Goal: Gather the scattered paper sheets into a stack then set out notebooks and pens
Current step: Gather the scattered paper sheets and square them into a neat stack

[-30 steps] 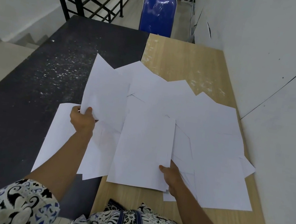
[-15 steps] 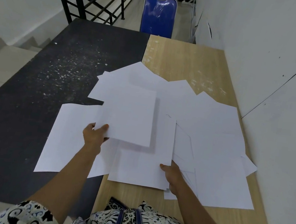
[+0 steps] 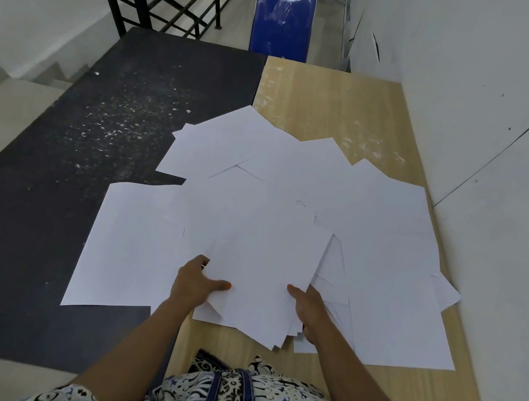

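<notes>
Both hands hold the small stack of plain white paper sheets (image 3: 254,266) at the near edge of the desk, over the seam where the dark speckled desk half (image 3: 61,146) meets the pale wood-grain desk half (image 3: 335,108). The left hand (image 3: 193,283) pinches the stack's near left side, thumb on top and fingers hidden beneath. The right hand (image 3: 308,307) grips the near right corner the same way, thumb above, remaining fingers out of sight under the paper.

The stack's long axis runs away from the person, tilted slightly rightward. Loose white sheets (image 3: 294,170) fan out beyond it toward the far edge and the right wall. One large white sheet (image 3: 129,243) lies flat on the dark half, just left of the left hand and clearly nearer to it, so that hand looks best placed to gather it next. Gathering seems barely begun; no notebooks or pens are visible.
</notes>
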Available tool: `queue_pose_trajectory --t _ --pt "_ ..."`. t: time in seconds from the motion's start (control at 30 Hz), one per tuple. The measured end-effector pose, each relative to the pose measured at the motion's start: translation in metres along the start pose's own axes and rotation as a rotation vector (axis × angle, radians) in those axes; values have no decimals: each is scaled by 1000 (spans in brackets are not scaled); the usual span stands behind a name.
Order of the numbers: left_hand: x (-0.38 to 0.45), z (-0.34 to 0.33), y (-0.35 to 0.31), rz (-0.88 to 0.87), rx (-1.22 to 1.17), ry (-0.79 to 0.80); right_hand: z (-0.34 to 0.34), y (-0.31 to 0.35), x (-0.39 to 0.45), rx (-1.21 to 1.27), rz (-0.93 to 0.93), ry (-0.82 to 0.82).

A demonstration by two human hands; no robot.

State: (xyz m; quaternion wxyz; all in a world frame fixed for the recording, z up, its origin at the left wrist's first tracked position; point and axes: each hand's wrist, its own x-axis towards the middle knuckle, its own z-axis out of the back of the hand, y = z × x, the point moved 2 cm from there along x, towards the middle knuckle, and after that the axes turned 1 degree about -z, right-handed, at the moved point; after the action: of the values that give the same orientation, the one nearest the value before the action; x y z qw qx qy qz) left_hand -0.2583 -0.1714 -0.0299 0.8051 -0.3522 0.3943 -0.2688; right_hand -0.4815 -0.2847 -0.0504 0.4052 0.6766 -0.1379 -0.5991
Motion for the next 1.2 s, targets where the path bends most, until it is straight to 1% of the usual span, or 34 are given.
queue_pose_trajectory --t 0.1,0.17,0.3,0.4,0.5,0.57,0.63,0.7,0.8,0.97,1.1,1.2 --pt "-1 -5 2 -6 119 58 0 -3 -1 -30 47 3" --pt "-1 -5 3 3 151 47 1 -4 -3 -27 86 -18" --pt "1 1 -1 -19 79 -31 6 8 -12 28 185 -29" --pt "6 11 -18 -27 6 -121 10 29 -19 65 263 19" --pt "10 23 -47 -29 -173 -76 10 48 -25 91 326 74" --pt "12 31 -67 -121 -195 -52 9 60 -29 44 383 84" --pt "15 39 -85 -198 -197 -59 5 73 -33 -17 458 60" --pt "15 43 -99 -248 -204 -66 1 85 -36 -42 529 1" --pt "14 44 -116 -297 -225 -140 -6 96 -38 -56 598 -90" --pt "10 41 -121 -359 -291 -251 -11 103 -43 -24 629 -150" --pt "7 39 -114 -430 -364 -251 -11 103 -46 39 618 -170" --pt "6 37 -111 -410 -416 -240 -11 105 -48 68 624 -167"
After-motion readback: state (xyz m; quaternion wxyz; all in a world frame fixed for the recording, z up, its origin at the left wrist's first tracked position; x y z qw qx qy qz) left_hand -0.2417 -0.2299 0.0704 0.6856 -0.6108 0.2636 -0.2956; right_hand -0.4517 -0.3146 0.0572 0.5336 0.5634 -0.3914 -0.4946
